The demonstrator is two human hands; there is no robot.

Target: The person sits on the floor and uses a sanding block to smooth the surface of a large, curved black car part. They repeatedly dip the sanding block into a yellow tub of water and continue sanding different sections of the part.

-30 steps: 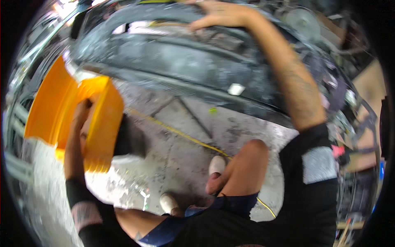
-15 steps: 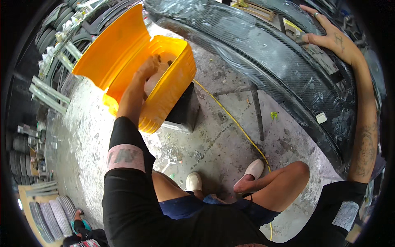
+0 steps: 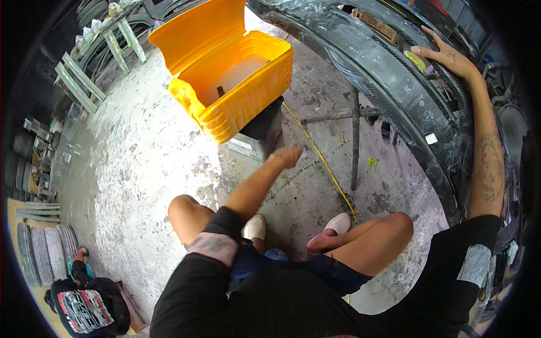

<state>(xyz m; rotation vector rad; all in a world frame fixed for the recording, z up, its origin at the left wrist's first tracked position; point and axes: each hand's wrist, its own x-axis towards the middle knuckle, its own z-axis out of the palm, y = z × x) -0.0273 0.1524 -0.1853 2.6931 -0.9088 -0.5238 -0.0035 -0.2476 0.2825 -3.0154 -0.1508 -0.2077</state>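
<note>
A: Left hand [image 3: 286, 156] mid-air just below the black stand [image 3: 265, 127], at about six o'clock from the open yellow plastic box [image 3: 236, 84]. Blurred, empty, touching nothing; fingers loosely together by the look of it, though too smeared to call for certain.

B: Right hand [image 3: 448, 56] up at two o'clock, laid flat with fingers spread on the dark glossy car body panel [image 3: 389, 84]. Palm pressed down, gripping nothing.

A: Yellow box at twelve o'clock, lid tipped back, perched on that black stand. Pale inside, one small dark item on the bottom.

B: Yellow cable [image 3: 324, 163] trailing across the concrete floor [image 3: 141, 169] from under the box toward six o'clock. Metal trestle leg [image 3: 355, 141] propping the panel. Another person [image 3: 87, 304] crouched at seven o'clock, well apart.
</note>
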